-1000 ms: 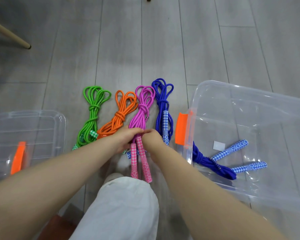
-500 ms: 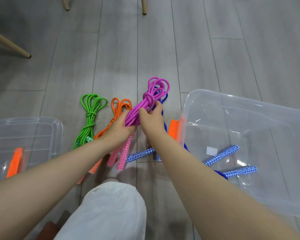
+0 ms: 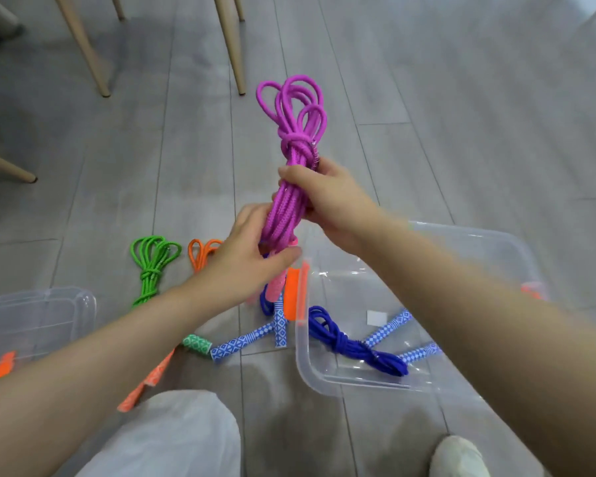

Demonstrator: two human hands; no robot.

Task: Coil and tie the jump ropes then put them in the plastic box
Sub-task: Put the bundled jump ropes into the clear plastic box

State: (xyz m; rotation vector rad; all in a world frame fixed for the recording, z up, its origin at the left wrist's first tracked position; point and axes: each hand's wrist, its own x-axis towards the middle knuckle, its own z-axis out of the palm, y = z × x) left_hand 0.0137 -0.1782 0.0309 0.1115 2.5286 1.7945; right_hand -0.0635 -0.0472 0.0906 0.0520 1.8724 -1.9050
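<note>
The clear plastic box (image 3: 327, 380) sits on the floor at the right, a blue coiled rope (image 3: 355, 346) inside. Above its near-left corner, both forearms reach forward: the right hand (image 3: 334, 201) grips the upright pink jump rope (image 3: 289, 187) just below its knot, the left hand (image 3: 245, 259) grips lower down near the pink handles (image 3: 277, 282).

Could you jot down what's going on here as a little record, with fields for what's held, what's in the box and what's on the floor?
held: pink rope, coiled and knotted, lifted above the floor
left hand: grips the lower part of the bundle, near its pink handles
right hand: grips the bundle just below the knot
in the box: one blue rope, tied
on the floor: green rope, orange rope, another blue rope
also there: clear lid at left
</note>
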